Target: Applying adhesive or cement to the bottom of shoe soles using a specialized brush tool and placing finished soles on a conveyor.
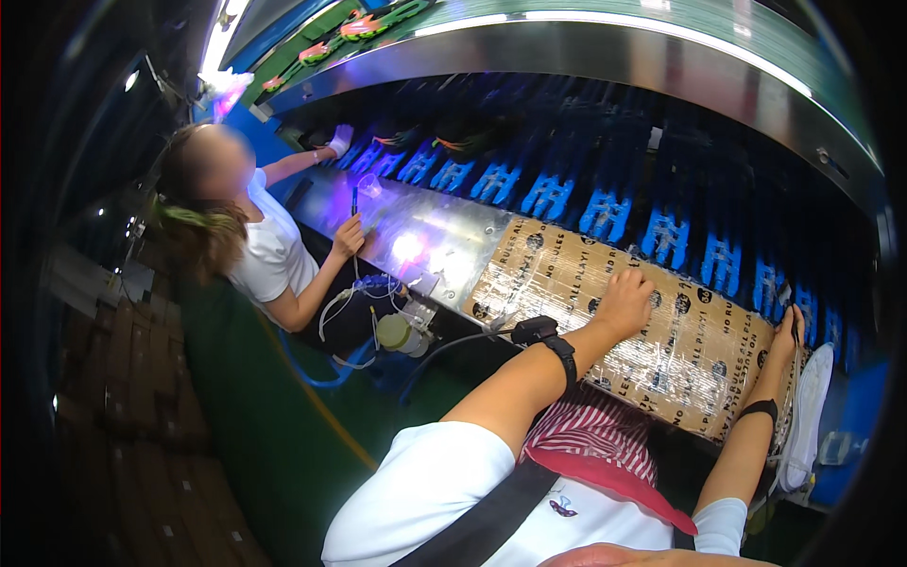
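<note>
My left hand [625,302] rests on a cardboard sheet [539,274] wrapped in clear film. Its fingers are curled under, and whatever they may hold is hidden. At the sheet's far right corner, my right hand [786,335] is closed around a slim dark tool [796,327], its kind unclear. Just ahead of that hand is the row of blue-lit, forked pieces [666,236], lying side by side under the machine's metal hood. A white shoe sole [811,416] leans beside my right forearm.
A metal ledge [444,231] continues left from the cardboard. There a co-worker [274,255] holds a thin tool [355,200] and reaches under the hood [605,57]. Cables and a pale round container [392,331] hang below the ledge. Brown cartons [132,378] are stacked far left.
</note>
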Demonstrator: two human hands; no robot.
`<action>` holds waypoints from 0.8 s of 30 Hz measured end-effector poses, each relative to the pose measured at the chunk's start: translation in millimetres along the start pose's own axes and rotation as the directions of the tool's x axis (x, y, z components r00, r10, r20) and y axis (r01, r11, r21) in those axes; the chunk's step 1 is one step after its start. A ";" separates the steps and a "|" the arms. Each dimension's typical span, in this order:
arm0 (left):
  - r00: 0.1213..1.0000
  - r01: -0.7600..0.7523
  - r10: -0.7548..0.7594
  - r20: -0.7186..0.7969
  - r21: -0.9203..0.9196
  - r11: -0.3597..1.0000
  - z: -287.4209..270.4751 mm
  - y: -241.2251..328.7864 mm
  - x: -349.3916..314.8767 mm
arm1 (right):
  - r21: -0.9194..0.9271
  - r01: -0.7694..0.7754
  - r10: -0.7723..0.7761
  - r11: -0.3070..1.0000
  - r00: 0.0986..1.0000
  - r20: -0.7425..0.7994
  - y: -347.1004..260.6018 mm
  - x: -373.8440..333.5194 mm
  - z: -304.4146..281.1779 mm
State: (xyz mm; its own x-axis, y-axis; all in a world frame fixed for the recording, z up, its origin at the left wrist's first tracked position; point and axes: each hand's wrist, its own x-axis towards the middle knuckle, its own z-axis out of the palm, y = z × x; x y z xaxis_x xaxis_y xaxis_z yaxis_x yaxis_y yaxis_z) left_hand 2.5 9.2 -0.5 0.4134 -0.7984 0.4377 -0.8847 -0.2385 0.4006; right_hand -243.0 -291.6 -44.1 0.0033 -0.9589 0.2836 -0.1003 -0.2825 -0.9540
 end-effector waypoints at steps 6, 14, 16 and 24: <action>1.000 -0.014 0.014 -0.020 0.005 1.000 -2.0 0.0 -0.7 | -0.054 -0.008 0.009 0.998 1.000 0.025 1.0 2.1 -1.5; 0.999 -0.025 0.025 -0.024 -0.002 1.000 -2.5 -0.2 -0.3 | -0.061 -0.001 0.003 0.998 1.000 0.025 6.6 6.1 -2.9; 0.999 -0.028 0.028 -0.028 -0.001 1.000 -2.1 -0.5 -0.8 | -0.046 -0.005 0.006 0.999 1.000 0.026 7.7 6.6 -3.8; 0.999 -0.008 0.008 -0.032 0.008 1.000 -4.5 -1.9 -2.0 | -0.099 0.024 -0.022 0.995 1.000 0.017 -6.5 0.6 2.7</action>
State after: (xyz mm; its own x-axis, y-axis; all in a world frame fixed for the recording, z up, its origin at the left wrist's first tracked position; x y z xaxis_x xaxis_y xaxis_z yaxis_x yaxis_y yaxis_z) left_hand 4.3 13.7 1.4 0.4127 -0.7825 0.4663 -0.8897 -0.2368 0.3903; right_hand -239.7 -290.4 -38.0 0.0224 -0.9527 0.3032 -0.1986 -0.3014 -0.9326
